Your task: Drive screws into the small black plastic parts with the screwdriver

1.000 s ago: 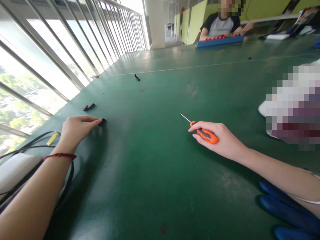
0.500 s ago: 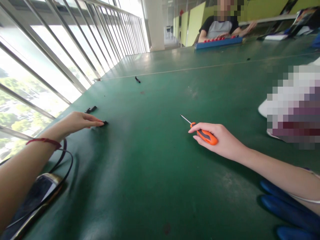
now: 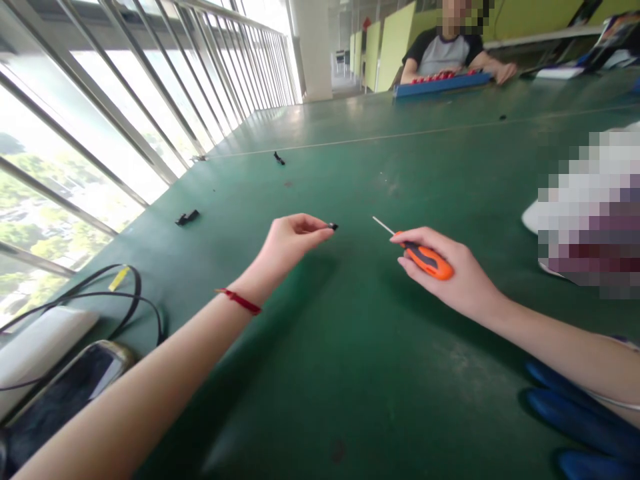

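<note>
Between thumb and fingertips, my left hand (image 3: 297,237) pinches a small black part (image 3: 333,227) above the green table (image 3: 320,373); most of the part is hidden, so its kind does not show. My right hand (image 3: 453,263) is wrapped round the orange and dark grey handle of a screwdriver (image 3: 427,259). Its thin metal shaft points up and left, toward the black part, with a gap between them. Two other black pieces lie on the table: one (image 3: 187,217) near the left edge and a smaller one (image 3: 279,159) farther back.
At lower left lie a phone (image 3: 65,407), a white box-like device (image 3: 50,343) and a looped black cable (image 3: 137,293). Blue rounded objects (image 3: 575,413) sit under my right forearm. A railing (image 3: 165,93) borders the left side. A person (image 3: 445,53) sits across behind a blue tray (image 3: 443,85).
My left hand has lifted the small black part off the table and carried it right, toward the screwdriver. My right hand, with the screwdriver, has shifted slightly right and up.
</note>
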The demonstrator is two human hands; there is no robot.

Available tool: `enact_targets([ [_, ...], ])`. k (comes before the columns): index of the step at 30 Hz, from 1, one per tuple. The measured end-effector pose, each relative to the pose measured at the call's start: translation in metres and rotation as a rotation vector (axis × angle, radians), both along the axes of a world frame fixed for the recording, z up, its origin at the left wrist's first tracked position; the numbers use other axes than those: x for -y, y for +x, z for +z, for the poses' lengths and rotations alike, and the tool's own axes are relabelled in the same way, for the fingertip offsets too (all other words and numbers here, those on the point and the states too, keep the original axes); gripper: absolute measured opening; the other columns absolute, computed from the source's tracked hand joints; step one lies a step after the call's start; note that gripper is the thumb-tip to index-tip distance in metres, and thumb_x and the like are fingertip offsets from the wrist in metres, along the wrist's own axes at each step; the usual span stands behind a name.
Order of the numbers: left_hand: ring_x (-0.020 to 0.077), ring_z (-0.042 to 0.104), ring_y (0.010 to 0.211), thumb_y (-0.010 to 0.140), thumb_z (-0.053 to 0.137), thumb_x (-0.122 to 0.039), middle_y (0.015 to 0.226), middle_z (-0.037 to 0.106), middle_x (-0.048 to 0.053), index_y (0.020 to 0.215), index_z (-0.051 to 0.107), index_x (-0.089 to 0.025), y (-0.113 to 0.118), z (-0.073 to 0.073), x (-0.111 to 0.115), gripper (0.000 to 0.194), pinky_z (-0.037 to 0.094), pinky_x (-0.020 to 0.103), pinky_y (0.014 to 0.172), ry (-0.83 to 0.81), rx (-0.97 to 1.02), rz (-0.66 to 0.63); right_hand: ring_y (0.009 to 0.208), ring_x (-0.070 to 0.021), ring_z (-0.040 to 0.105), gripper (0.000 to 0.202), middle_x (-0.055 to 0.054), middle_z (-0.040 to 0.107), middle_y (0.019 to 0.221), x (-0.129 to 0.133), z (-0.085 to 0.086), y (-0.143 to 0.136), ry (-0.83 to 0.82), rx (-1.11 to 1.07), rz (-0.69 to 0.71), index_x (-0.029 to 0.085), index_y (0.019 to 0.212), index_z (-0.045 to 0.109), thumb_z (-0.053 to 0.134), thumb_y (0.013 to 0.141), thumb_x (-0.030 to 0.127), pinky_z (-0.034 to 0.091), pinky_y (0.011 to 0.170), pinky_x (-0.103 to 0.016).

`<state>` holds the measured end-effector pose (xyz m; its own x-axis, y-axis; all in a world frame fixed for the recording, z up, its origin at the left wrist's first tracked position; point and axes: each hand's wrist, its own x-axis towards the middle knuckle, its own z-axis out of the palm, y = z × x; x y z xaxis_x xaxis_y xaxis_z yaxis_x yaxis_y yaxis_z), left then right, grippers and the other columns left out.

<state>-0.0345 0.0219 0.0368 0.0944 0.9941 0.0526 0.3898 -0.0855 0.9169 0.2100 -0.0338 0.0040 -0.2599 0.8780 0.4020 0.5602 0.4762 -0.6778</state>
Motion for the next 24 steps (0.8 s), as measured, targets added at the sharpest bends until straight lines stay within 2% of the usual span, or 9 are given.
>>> enact_targets([
  [2,0.0148,0.065,0.073,0.066,0.071,-0.029,0.08,0.071,0.006,0.078,0.066,-0.012,0.026,-0.014,0.0,0.022,0.051,0.026,0.07,0.09,-0.036,-0.079,0.096,-0.0196,0.063,0.026,-0.005,0.064,0.106,0.001,0.001,0.0,0.102,-0.095,-0.082,0.022,0.105,0.056,0.058,0.079,0.021,0.052,0.078,-0.03],
  [4,0.0143,0.065,0.073,0.069,0.068,-0.025,0.08,0.071,0.005,0.079,0.067,-0.013,0.041,-0.025,-0.002,0.016,0.052,0.027,0.073,0.181,-0.112,-0.127,0.097,-0.0199,0.063,0.029,-0.005,0.064,0.105,0.002,0.002,0.0,0.163,-0.179,-0.127,0.023,0.104,0.053,0.06,0.077,0.02,0.053,0.076,-0.03],
  [9,0.014,0.063,0.077,0.075,0.062,-0.023,0.085,0.069,0.003,0.084,0.07,-0.017,0.05,-0.038,-0.005,0.013,0.051,0.027,0.073,0.346,-0.302,-0.164,0.083,-0.017,0.066,0.021,-0.002,0.066,0.091,0.006,0.005,0.0,0.285,-0.211,-0.129,0.024,0.094,0.054,0.061,0.076,0.016,0.054,0.07,-0.028],
  [14,0.0141,0.06,0.077,0.077,0.061,-0.022,0.085,0.066,0.002,0.087,0.07,-0.019,0.049,-0.039,-0.002,0.014,0.049,0.026,0.07,0.412,-0.4,-0.225,0.069,-0.0126,0.065,0.021,0.0,0.067,0.082,0.013,0.008,0.0,0.443,-0.109,-0.095,0.023,0.09,0.058,0.063,0.073,0.012,0.053,0.062,-0.024],
  [19,0.0154,0.06,0.08,0.079,0.059,-0.021,0.084,0.065,0.002,0.089,0.07,-0.019,0.05,-0.038,0.0,0.015,0.048,0.027,0.071,0.427,-0.435,-0.227,0.063,-0.0123,0.064,0.017,0.002,0.067,0.077,0.015,0.01,-0.001,0.449,-0.078,-0.056,0.024,0.086,0.058,0.063,0.074,0.013,0.051,0.057,-0.024],
  [24,0.0134,0.06,0.078,0.08,0.057,-0.02,0.088,0.066,0.002,0.089,0.069,-0.019,0.052,-0.036,0.004,0.015,0.049,0.026,0.074,0.466,-0.405,-0.221,0.057,-0.0126,0.061,0.016,0.003,0.066,0.072,0.017,0.012,0.0,0.487,-0.071,-0.076,0.026,0.081,0.056,0.061,0.073,0.012,0.049,0.052,-0.026],
])
